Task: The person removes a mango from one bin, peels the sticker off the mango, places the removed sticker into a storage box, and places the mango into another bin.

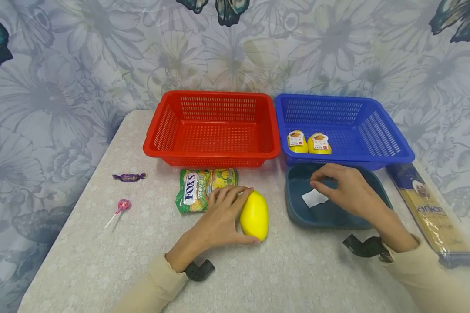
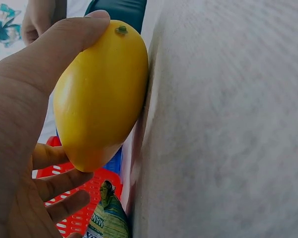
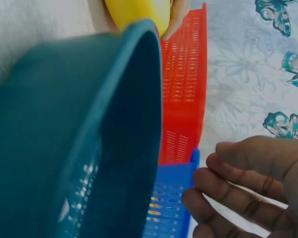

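A smooth yellow mango point(image 1: 254, 216) rests on the table, its small green stem end visible in the left wrist view. My left hand point(image 1: 224, 219) grips it between thumb and fingers. To the right, my right hand point(image 1: 346, 189) is above a dark teal tub point(image 1: 360, 222), its fingers loosely bent with nothing seen between them. Inside the tub lies a white paper label point(image 1: 314, 198), just below the right fingertips. Two yellow mangoes, one on the left point(image 1: 300, 148) and one on the right point(image 1: 320, 150), sit in the blue basket point(image 1: 384, 134) with labels on them.
Behind the left hand lies a green Fox's candy bag point(image 1: 203, 187), in front of a red basket point(image 1: 215, 158). A purple wrapped candy point(image 1: 129, 177) and a pink lollipop point(image 1: 123, 205) are on the left. A long pasta packet point(image 1: 431, 213) lies along the right edge.
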Demonstrator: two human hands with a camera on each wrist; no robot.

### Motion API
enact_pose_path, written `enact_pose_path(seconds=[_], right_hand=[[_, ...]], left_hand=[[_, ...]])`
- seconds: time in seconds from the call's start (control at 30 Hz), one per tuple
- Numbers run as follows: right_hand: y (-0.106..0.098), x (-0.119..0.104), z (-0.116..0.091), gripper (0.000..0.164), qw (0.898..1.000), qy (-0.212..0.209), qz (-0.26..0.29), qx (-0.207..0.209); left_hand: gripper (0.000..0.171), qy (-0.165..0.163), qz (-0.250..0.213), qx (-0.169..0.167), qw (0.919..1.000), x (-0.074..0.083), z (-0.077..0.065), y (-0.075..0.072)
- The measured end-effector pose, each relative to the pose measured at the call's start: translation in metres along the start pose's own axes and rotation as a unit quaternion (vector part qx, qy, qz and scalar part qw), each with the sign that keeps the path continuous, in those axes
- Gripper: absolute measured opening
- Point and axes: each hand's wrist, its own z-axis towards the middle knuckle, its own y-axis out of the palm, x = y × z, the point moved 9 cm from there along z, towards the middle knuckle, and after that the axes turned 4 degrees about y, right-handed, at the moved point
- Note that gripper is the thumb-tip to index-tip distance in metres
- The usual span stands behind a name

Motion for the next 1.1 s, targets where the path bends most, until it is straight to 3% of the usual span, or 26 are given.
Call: enact_pose_path(seconds=[0.27,0.9,1.1], right_hand=[[-0.006,-0.014,0.018,0.024,0.998,-0.043,-0.051,0.004],[0.016,-0.037,0.063,0.031,0.993,-0.1,-0.055,-0.034],[0.022,-0.044,0.074,0.033,0.988,-0.143,-0.057,-0.021]], left_hand=[[0.116,-0.001,0.003,-0.005,1.0,-0.002,-0.002,0.0],[0.117,0.007,0.006,-0.007,0.9999,0.0,-0.003,0.001],[0.116,0.005,0.009,-0.009,0.9999,0.0,-0.002,0.001]])
